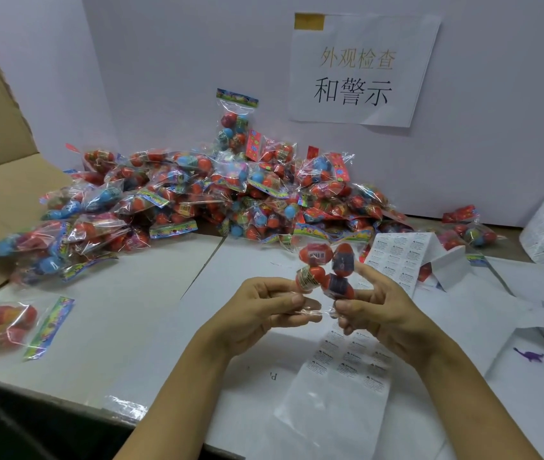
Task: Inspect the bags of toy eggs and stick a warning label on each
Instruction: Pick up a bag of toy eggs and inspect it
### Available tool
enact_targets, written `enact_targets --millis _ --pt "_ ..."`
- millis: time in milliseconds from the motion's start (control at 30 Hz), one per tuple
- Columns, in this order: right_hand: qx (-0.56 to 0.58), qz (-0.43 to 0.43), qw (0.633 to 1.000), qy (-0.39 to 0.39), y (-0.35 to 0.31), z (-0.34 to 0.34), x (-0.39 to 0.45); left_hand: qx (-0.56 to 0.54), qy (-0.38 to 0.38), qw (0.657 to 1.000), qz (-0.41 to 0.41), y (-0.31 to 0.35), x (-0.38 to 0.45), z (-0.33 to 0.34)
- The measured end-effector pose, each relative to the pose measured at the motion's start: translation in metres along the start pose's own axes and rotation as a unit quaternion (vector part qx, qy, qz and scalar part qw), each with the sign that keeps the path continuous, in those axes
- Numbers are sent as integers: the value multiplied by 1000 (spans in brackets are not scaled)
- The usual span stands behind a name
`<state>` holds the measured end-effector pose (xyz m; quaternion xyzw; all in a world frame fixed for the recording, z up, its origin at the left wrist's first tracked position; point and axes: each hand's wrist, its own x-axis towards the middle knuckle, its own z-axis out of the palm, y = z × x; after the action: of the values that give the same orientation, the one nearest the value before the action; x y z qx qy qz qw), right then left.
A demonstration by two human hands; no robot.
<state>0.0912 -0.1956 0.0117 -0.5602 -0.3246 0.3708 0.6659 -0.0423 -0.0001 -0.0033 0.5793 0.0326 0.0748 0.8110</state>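
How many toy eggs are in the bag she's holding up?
4 visible: two on top, two below. More may be hidden behind them.

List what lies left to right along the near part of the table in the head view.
Single bag of toy eggs → left hand → held bag of eggs → right hand → purple toy dinosaur. Both hands grip the held bag; a label sheet lies beneath them.

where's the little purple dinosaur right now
In the head view, the purple dinosaur lies on white paper at the table's right side, right of the right hand and the label sheet.
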Motion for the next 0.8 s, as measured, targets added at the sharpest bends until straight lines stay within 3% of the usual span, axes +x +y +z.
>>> enact_targets --millis 100,200,300,400,467,533,600,667,733,800 --pt "54 -3 999 4 -2 -8 -1 -16 37 999 14 2 0 0" --pt "106 -20 991 81 -2 -16 1 -34 126 990 55 4 2 -5" --pt "18 -52 985 164 6 -9 6 -8 187 978 90 -3 7 -4" --pt "-57 -73 982 164 18 12 8 121 224 958 131 -15 11 2" --pt "-93 -75 984 134 25 23 9 299 213 905 213 -22 10 4" --pt "-98 -76 986 109 28 33 10 454 143 828 296 -29 8 6" --pt "-78 -63 987 128 31 35 12 522 91 784 325 -32 8 9" --pt "-71 -37 983 167 31 33 12 511 96 783 340 -32 7 14" --pt "-70 -8 984 165 31 28 13 459 165 804 340 -31 8 16" --pt "-64 5 991 116 30 28 13 378 230 856 267 -26 9 15"
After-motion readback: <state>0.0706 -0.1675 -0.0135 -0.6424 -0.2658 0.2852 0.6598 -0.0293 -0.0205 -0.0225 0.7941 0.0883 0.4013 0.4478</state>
